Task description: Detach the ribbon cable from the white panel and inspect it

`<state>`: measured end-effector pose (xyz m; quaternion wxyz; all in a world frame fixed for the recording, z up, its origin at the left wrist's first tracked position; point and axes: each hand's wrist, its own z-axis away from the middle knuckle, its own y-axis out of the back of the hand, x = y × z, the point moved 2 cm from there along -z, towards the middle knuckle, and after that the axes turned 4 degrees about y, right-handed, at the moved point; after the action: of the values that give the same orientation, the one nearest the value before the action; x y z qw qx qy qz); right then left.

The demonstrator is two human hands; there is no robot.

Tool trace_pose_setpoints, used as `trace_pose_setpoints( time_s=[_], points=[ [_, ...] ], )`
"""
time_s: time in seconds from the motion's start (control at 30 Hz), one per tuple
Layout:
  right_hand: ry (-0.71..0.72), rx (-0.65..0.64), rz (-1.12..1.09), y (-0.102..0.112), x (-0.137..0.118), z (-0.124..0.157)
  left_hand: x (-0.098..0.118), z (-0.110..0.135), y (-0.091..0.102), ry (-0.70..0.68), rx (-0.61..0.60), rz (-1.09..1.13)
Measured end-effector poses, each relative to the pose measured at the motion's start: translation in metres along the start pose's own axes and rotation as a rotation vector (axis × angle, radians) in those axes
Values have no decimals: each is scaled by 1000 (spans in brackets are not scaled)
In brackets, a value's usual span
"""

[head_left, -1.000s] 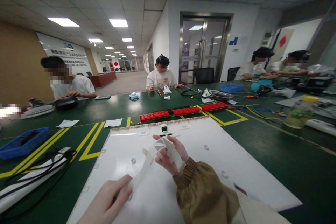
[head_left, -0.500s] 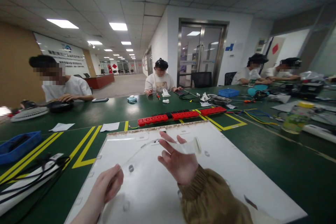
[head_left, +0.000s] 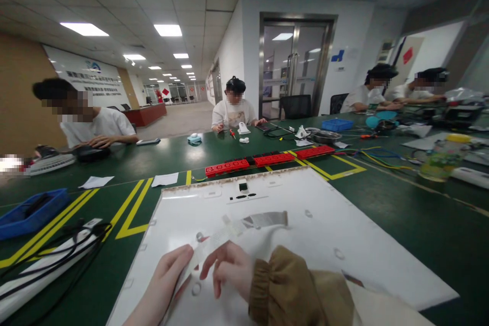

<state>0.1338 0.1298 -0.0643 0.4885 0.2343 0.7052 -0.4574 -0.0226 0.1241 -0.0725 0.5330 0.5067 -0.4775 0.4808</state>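
White panel (head_left: 305, 244) flat on green table (head_left: 420, 229). On panel's near half, flat ribbon cable (head_left: 244, 224) (pale, translucent, grey striped far end) lifted, twisted. Left hand (head_left: 162, 285) and right hand (head_left: 229, 272) each pinch near end.

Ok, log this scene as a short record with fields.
setting: long green table in an office, yellow lines on it
left hand: pinches the near end of a flat white ribbon
right hand: fingers on the ribbon beside the left hand, brown sleeve
ribbon: runs up and away over the white panel; far end grey
panel: lies flat in front of the person
near left: blue tray, white power strip with black cable
beyond panel: red strips
others: four people seated at the table
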Motion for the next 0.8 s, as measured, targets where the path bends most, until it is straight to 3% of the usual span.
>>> trace_pose_setpoints(
  time_s=[0.07,0.1,0.23,0.37,0.53,0.8],
  points=[
    [15,-105,36,-9,9,3,4,1,0,-63,-82,-58],
    [25,-98,34,-10,13,4,5,2,-2,-71,-155,-81],
    [40,133,99,1,19,0,9,6,-9,-83,-375,-137],
    [71,311,179,15,11,-4,5,3,-10,-44,-358,-136],
    [226,522,157,26,-3,-1,8,0,-4,74,-306,52],
    [313,551,149,32,-5,1,5,-1,-2,109,-356,285]
  ],
)
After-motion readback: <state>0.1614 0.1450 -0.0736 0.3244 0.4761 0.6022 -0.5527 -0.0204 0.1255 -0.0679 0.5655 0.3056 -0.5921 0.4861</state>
